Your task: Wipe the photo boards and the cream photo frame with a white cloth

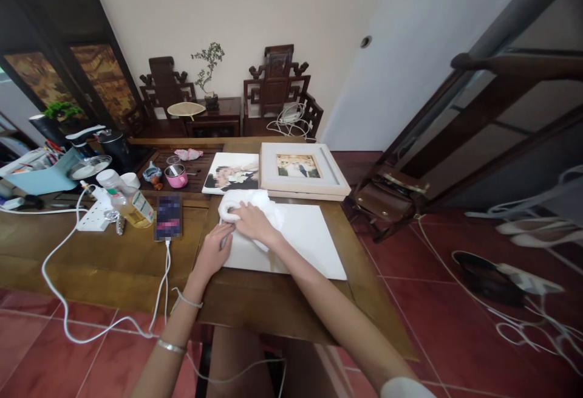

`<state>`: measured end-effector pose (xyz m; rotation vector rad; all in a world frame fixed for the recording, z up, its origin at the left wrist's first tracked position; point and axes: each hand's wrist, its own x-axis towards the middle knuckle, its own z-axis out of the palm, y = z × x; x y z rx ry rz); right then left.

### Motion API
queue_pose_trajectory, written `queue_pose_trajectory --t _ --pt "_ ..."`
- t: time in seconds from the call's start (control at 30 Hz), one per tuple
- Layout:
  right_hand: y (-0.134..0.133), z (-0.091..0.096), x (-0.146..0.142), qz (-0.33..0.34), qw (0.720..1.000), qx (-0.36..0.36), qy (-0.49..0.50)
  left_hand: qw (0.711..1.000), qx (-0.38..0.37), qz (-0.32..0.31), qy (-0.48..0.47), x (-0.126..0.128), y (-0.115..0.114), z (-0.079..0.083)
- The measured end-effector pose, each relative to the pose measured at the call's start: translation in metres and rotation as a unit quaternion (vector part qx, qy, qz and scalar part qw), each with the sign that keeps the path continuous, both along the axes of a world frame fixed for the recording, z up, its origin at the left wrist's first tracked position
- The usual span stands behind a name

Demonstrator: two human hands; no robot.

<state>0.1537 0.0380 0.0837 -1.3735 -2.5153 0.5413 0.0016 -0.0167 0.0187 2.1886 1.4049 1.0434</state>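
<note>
A flat white board point(300, 240) lies on the wooden table point(113, 264) in front of me. My right hand point(253, 223) presses a crumpled white cloth point(255, 201) onto the board's far left corner, fingers curled over the cloth. My left hand point(213, 254) rests at the board's left edge, fingers curled around it and pinching something thin and dark that I cannot make out. Beyond the cloth lie an unframed photo print point(231, 173) and a pale framed photo point(301, 171), flat on the table.
A phone point(168, 217) on a white cable lies left of the board, beside an oil bottle point(133, 206) and a power strip point(95, 218). A pink pot point(176, 175) and tea tray stand behind. A brown bag point(382, 199) and cables lie on the red floor at right.
</note>
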Motion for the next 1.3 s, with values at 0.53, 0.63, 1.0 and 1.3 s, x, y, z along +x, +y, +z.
queue_pose_trajectory --t 0.53,0.63,1.0,1.3 --pt "-0.042 -0.039 0.16 -0.055 0.996 0.077 0.002 1.0 0.008 -0.001 -0.021 0.0 0.001 -0.007" --pt "-0.092 -0.032 0.162 0.004 0.997 0.075 -0.01 1.0 0.002 -0.004 -0.019 0.0 0.0 -0.006" --pt "-0.108 -0.026 0.175 0.004 0.999 0.026 -0.02 1.0 0.0 0.003 -0.002 0.001 0.0 -0.002" --pt "-0.008 -0.027 0.163 -0.031 0.996 0.077 -0.023 1.0 0.011 0.002 -0.017 -0.001 0.001 -0.005"
